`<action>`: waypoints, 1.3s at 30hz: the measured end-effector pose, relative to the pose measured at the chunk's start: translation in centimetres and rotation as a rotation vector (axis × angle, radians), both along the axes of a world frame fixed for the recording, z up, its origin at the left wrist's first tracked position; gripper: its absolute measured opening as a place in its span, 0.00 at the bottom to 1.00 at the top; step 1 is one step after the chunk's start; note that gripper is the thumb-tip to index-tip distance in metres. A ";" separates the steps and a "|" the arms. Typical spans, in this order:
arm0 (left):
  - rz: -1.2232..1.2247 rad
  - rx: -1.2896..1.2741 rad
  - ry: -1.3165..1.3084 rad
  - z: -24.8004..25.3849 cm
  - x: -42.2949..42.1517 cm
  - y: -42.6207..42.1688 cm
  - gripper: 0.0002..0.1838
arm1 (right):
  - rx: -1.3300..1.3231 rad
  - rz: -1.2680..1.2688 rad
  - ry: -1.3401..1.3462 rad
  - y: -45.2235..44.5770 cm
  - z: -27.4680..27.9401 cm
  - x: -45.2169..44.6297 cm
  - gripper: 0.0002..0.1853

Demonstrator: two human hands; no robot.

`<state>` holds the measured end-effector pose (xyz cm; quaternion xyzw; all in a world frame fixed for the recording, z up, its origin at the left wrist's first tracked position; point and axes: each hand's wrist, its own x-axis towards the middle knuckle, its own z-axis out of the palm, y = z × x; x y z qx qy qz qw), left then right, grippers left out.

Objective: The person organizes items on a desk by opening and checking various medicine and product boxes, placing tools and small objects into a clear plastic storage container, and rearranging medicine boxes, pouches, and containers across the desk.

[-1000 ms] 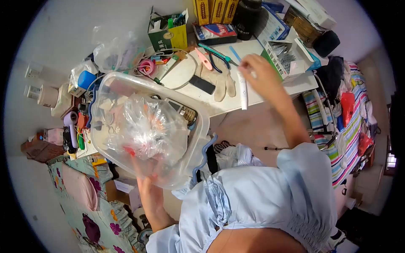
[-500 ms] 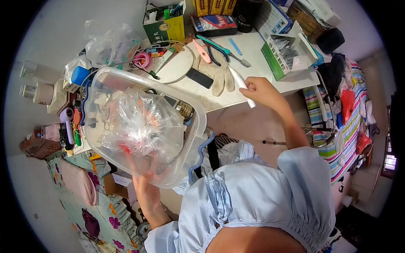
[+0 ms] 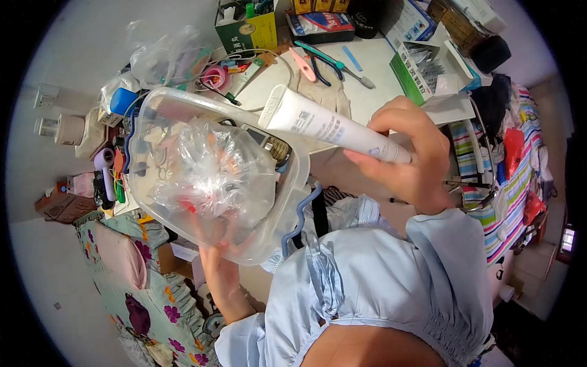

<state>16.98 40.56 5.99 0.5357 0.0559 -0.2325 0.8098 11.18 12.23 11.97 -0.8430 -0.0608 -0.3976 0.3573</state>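
Note:
Between the thumb and fingers of my right hand (image 3: 406,150) is a white tube (image 3: 333,127) with printed text, raised above the table's front edge. My left hand (image 3: 217,260) is under and against the near side of a clear plastic bin (image 3: 293,177) with blue handles, its fingers showing blurred through the wall. Inside the bin lie a crumpled clear plastic bag (image 3: 214,177) and a device with a dark keypad (image 3: 275,150). The tube hides part of the glove (image 3: 324,95) on the table.
On the white table (image 3: 373,58) are a pink-handled tool (image 3: 302,65), pliers (image 3: 327,70), a green-handled tool (image 3: 333,61) and an open box of packets (image 3: 422,73). A green box (image 3: 247,33) stands behind. To the right is a striped bed (image 3: 510,177).
My right hand has picked up the white tube from the table edge and brought it closer to the camera and toward the bin. My left hand stays at the bin.

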 end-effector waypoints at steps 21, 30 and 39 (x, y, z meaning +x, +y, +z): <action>-0.043 0.014 0.014 -0.1 0.7 -0.4 0.45 | 0.760 0.412 0.272 3.4 2.9 0.4 0.32; -0.019 0.025 0.023 0.0 0.3 0.0 0.46 | 0.701 0.433 0.273 4.1 2.3 0.8 0.42; -0.049 0.033 0.035 0.0 0.7 -0.2 0.46 | 0.223 0.252 0.044 3.8 1.9 1.4 0.43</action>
